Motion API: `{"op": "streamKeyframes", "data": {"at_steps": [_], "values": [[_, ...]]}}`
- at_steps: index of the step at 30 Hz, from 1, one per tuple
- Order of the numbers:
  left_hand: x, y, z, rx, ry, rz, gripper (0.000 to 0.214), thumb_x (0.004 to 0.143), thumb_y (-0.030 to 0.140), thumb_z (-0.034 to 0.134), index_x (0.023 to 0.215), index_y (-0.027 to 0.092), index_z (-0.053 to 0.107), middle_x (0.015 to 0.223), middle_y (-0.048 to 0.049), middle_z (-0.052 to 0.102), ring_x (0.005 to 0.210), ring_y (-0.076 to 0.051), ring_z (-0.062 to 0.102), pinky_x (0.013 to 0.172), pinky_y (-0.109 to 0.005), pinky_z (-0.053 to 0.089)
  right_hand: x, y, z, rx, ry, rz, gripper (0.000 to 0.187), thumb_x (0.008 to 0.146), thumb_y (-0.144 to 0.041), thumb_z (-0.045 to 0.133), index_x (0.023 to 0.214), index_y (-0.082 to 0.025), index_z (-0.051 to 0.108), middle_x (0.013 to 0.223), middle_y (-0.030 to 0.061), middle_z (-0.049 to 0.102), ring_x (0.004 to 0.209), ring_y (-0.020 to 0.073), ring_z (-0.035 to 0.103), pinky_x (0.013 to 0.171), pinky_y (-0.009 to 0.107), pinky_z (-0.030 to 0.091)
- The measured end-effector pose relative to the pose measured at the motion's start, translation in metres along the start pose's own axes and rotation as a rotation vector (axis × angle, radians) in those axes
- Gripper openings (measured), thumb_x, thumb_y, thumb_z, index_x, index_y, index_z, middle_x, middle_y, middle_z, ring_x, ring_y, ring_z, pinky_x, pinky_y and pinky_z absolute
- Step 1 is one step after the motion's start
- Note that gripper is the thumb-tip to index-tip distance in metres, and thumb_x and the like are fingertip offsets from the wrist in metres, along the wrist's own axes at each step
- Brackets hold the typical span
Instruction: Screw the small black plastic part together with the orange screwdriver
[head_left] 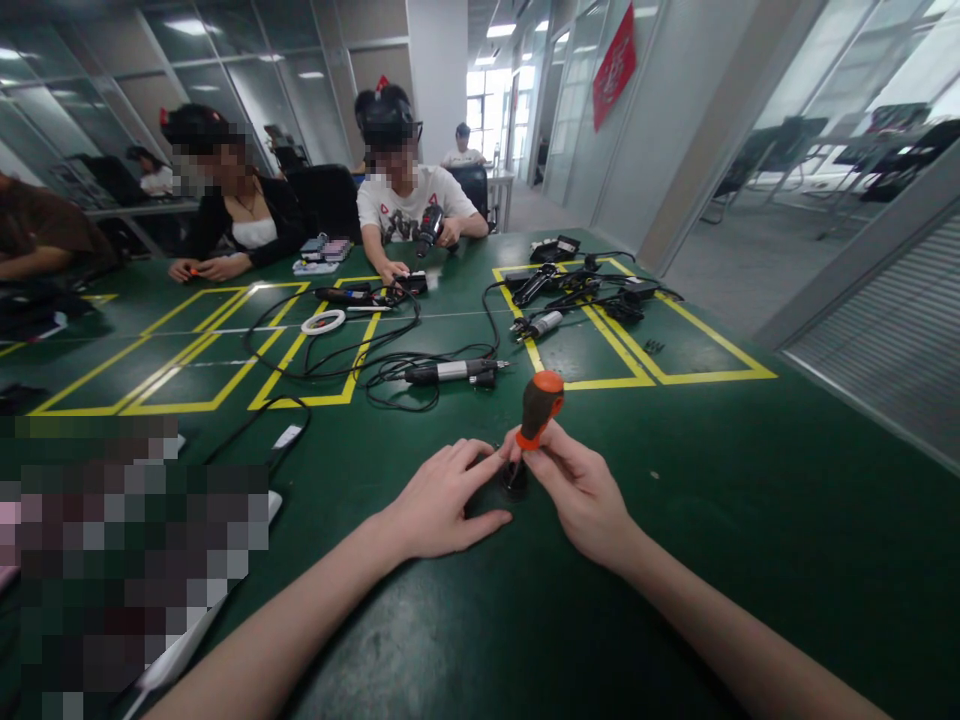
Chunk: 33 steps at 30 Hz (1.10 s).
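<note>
My right hand (589, 485) is closed around the lower end of a screwdriver (544, 405) with a black and orange handle. It stands nearly upright, tilted slightly, its shaft pointing down to a small dark round part (514, 482) on the green table. What exactly that part is cannot be made out between my hands. My left hand (454, 500) lies on the table just left of it, thumb and fingers stretched apart. Its index fingertip reaches the part's far side, close to the right fingers; whether it presses on the part is unclear.
Beyond my hands lies a corded grey-and-black power tool (454, 372). More tools and cables (551, 290) lie inside yellow tape outlines, near a white tape ring (323, 322). Across the table a person (412, 205) holds a drill (430, 228); another person (240, 215) sits left.
</note>
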<state>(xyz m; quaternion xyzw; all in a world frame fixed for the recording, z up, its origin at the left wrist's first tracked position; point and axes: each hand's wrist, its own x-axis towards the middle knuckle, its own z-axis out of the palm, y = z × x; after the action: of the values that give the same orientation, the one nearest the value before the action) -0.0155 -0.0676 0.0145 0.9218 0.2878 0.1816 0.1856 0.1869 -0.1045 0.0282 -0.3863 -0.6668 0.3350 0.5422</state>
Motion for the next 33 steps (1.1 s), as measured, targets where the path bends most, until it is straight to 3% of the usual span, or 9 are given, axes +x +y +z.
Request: {"op": "streamKeyframes", "data": {"at_steps": [2, 4, 7, 12, 16, 19, 26, 29, 33], "values": [[-0.001, 0.001, -0.007, -0.109, 0.132, -0.02, 0.068, 0.09, 0.035, 0.073, 0.151, 0.022, 0.048, 0.128, -0.0116, 0.063, 0.105, -0.025, 0.064, 0.092, -0.04, 0.057, 0.0, 0.0, 0.001, 0.009, -0.006, 0.006, 0.023, 0.105, -0.033, 0.051, 0.091, -0.023, 0.066, 0.093, 0.0045, 0.065, 0.086, 0.0192, 0.062, 0.077, 0.031, 0.051], [0.0, 0.005, -0.02, -0.187, 0.302, -0.031, 0.064, 0.094, 0.033, 0.068, 0.154, 0.025, 0.046, 0.122, -0.0091, 0.066, 0.1, -0.021, 0.065, 0.088, -0.036, 0.056, 0.0, 0.0, 0.001, 0.016, -0.007, 0.015, 0.024, 0.106, -0.035, 0.05, 0.092, -0.023, 0.066, 0.094, 0.0048, 0.066, 0.087, 0.0195, 0.062, 0.078, 0.031, 0.051], [0.005, 0.017, -0.046, -0.239, 0.446, 0.052, 0.065, 0.097, 0.029, 0.065, 0.157, 0.027, 0.042, 0.127, -0.0103, 0.068, 0.1, -0.02, 0.066, 0.083, -0.033, 0.056, 0.0, -0.001, 0.002, 0.014, -0.008, 0.026, 0.026, 0.106, -0.037, 0.05, 0.092, -0.023, 0.067, 0.094, 0.005, 0.068, 0.088, 0.02, 0.063, 0.08, 0.031, 0.051], [0.022, 0.046, -0.085, -0.238, 0.384, 0.274, 0.065, 0.101, 0.022, 0.06, 0.161, 0.028, 0.036, 0.152, -0.0139, 0.058, 0.126, -0.026, 0.064, 0.092, -0.035, 0.059, 0.0, -0.002, 0.002, -0.019, -0.017, 0.008, 0.025, 0.105, -0.037, 0.051, 0.093, -0.023, 0.068, 0.094, 0.0049, 0.07, 0.087, 0.0204, 0.064, 0.082, 0.032, 0.053], [0.031, 0.066, -0.1, -0.08, 0.338, 0.352, 0.046, 0.105, 0.012, 0.044, 0.147, 0.027, 0.055, 0.152, -0.0087, 0.058, 0.137, -0.024, 0.059, 0.109, -0.041, 0.056, -0.001, -0.003, 0.003, -0.031, -0.029, -0.036, 0.026, 0.105, -0.037, 0.052, 0.093, -0.024, 0.07, 0.095, 0.0051, 0.072, 0.09, 0.0218, 0.066, 0.084, 0.034, 0.055], [0.032, 0.074, -0.102, 0.031, 0.291, 0.396, 0.04, 0.106, 0.011, 0.041, 0.136, 0.023, 0.063, 0.142, -0.0087, 0.066, 0.128, -0.021, 0.065, 0.111, -0.039, 0.055, -0.003, -0.002, 0.003, -0.03, -0.022, -0.064, 0.025, 0.106, -0.035, 0.052, 0.097, -0.024, 0.072, 0.097, 0.0049, 0.075, 0.091, 0.0222, 0.068, 0.084, 0.033, 0.055], [0.033, 0.076, -0.108, 0.232, 0.363, 0.422, 0.026, 0.107, 0.019, 0.05, 0.127, 0.024, 0.065, 0.119, -0.0045, 0.075, 0.104, -0.015, 0.072, 0.092, -0.028, 0.059, -0.003, 0.009, 0.002, -0.05, -0.035, -0.173, 0.014, 0.1, -0.024, 0.059, 0.101, -0.028, 0.073, 0.1, 0.0039, 0.076, 0.096, 0.0248, 0.069, 0.092, 0.04, 0.056], [0.043, 0.07, -0.111, 0.345, 0.35, 0.446, 0.02, 0.108, 0.028, 0.051, 0.113, 0.02, 0.069, 0.099, -0.0032, 0.074, 0.087, -0.013, 0.07, 0.078, -0.023, 0.055, 0.002, 0.014, -0.002, -0.087, -0.027, -0.183, 0.015, 0.092, -0.019, 0.064, 0.104, -0.026, 0.071, 0.1, 0.0049, 0.076, 0.096, 0.0264, 0.07, 0.091, 0.041, 0.058], [0.064, 0.061, -0.112, 0.421, 0.324, 0.454, 0.046, 0.109, 0.047, 0.046, 0.079, 0.017, 0.065, 0.071, -0.0007, 0.062, 0.062, -0.011, 0.058, 0.055, -0.023, 0.036, 0.006, 0.023, -0.01, -0.142, -0.168, -0.078, 0.031, 0.081, -0.014, 0.065, 0.11, -0.023, 0.07, 0.104, 0.006, 0.076, 0.098, 0.0264, 0.072, 0.089, 0.04, 0.059]]}}
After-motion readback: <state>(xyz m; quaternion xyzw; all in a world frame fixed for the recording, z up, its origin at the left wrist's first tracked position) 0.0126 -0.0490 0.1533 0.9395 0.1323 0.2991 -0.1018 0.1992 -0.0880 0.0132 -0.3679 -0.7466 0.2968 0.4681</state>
